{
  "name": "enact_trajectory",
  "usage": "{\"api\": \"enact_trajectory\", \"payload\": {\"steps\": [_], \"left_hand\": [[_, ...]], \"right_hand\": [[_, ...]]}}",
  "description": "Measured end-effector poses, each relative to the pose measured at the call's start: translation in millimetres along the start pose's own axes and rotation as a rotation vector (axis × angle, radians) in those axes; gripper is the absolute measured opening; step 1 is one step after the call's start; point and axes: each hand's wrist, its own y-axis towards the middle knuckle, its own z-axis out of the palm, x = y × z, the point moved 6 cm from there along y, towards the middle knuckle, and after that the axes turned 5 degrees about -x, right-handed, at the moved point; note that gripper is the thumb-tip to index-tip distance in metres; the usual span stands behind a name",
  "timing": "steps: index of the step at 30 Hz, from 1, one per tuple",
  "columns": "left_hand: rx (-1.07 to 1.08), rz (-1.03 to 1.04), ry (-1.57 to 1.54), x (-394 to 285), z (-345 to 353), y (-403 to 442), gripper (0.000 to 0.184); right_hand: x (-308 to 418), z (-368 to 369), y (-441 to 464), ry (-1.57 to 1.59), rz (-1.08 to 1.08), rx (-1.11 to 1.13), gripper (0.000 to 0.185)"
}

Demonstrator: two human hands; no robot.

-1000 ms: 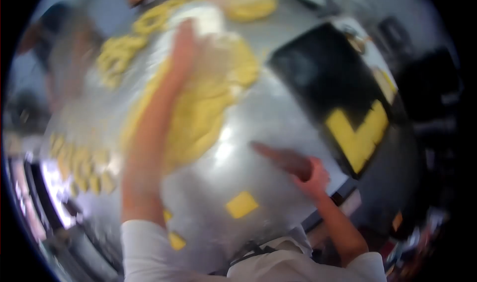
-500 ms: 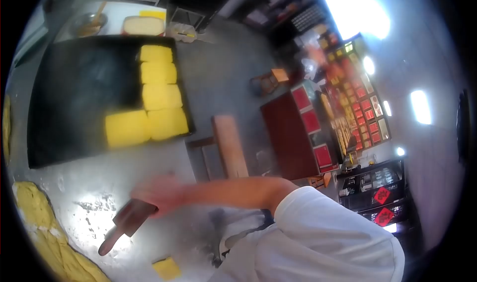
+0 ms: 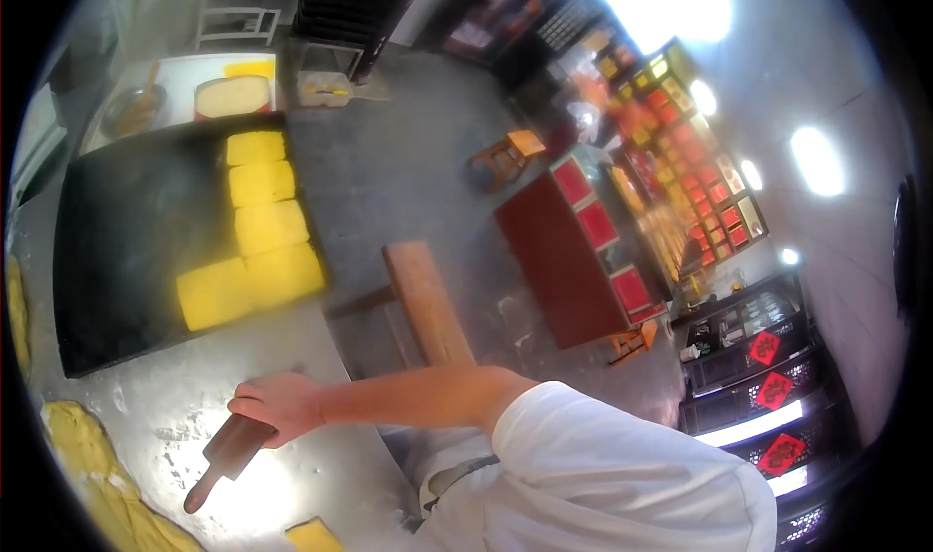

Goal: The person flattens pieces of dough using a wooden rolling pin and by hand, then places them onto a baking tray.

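Note:
My right hand (image 3: 280,408) is closed around one end of a dark wooden rolling pin (image 3: 241,445). Its far handle sticks out free, slanting toward the lower left over the metal worktop (image 3: 374,474). A large lump of yellow dough (image 3: 92,465) lies along the worktop's left side, cut off by the view's edge. Near the bottom sits a small yellow piece (image 3: 313,535). Beyond my hand, several square yellow pieces (image 3: 270,226) form an L on a black flat surface (image 3: 136,251). My left hand is out of view.
A wooden bench (image 3: 428,299) stands beside the worktop. Farther off are a stool (image 3: 507,155) and a dark red table (image 3: 559,260). A white side table (image 3: 180,71) holds a metal bowl (image 3: 134,110) and a pale round-edged block (image 3: 231,97). Dark crates (image 3: 753,396) stand at the right.
The whole view has shifted, with the black surface now lower and farther left. My right hand keeps its grip on the rolling pin and looks sharper now.

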Motion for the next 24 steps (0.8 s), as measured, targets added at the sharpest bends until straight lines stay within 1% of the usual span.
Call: {"api": "enact_trajectory", "payload": {"steps": [3,4,5,6,8,9,10,11,12,14,17,20,21,22,23,24], "left_hand": [[0.021,0.005,-0.107,-26.0,0.9,-20.0,0.049],[0.033,0.003,-0.172,-37.1,-2.9,-31.5,0.047],[0.051,-0.015,-0.261,-40.4,-2.9,-50.9,0.045],[0.084,-0.06,-0.372,-52.7,-7.1,-75.9,0.044],[0.178,-0.248,-0.596,-113.8,-27.6,-144.9,0.04],[0.221,-0.366,-0.703,-152.1,-32.6,-178.5,0.039],[0.258,-0.443,-0.774,-184.5,-30.1,-205.4,0.037],[0.201,-0.628,-0.859,-218.7,-40.2,-230.6,0.049],[0.353,-0.53,-0.76,-232.3,-40.7,-239.6,0.038],[0.312,-0.561,-0.969,-247.7,-52.0,-253.9,0.027],[-0.045,-0.708,-0.999,-241.2,-85.5,-276.7,0.02],[0.169,-0.784,-0.918,-226.9,-53.7,-331.2,0.026],[0.098,-0.717,-0.927,-229.3,-53.5,-344.8,0.033],[0.11,-0.705,-0.9,-233.1,-58.2,-357.7,0.04],[-0.015,-0.662,-0.775,-227.2,-61.9,-367.9,0.045],[-0.133,-0.62,-0.648,-221.1,-60.7,-381.7,0.049]], "right_hand": [[-14.7,9.9,-6.0,0.042,0.055,0.026,0.058],[8.9,-14.0,20.7,0.086,0.065,0.045,0.055],[8.6,-24.6,26.2,-0.017,0.363,0.447,0.036],[9.7,-29.9,27.6,-0.001,0.306,0.317,0.023],[-3.1,-10.7,19.1,-0.111,0.352,0.258,0.02],[-5.3,-11.5,14.6,0.015,0.373,0.199,0.036],[-11.0,-4.8,6.0,-0.023,0.386,0.127,0.057],[-12.0,-1.6,7.6,-0.018,0.466,0.078,0.065],[-8.1,-3.0,10.5,-0.097,0.452,0.029,0.067],[-6.0,4.7,13.2,-0.128,0.38,-0.053,0.071],[2.7,7.7,16.5,-0.153,0.251,-0.051,0.073],[4.0,9.1,14.4,-0.127,0.225,-0.026,0.073],[6.8,11.2,13.8,-0.12,0.244,0.003,0.072],[8.0,11.1,14.4,-0.11,0.264,0.03,0.072],[7.1,13.1,14.3,-0.102,0.286,0.056,0.071],[6.0,14.5,12.2,-0.084,0.255,0.058,0.071]]}}
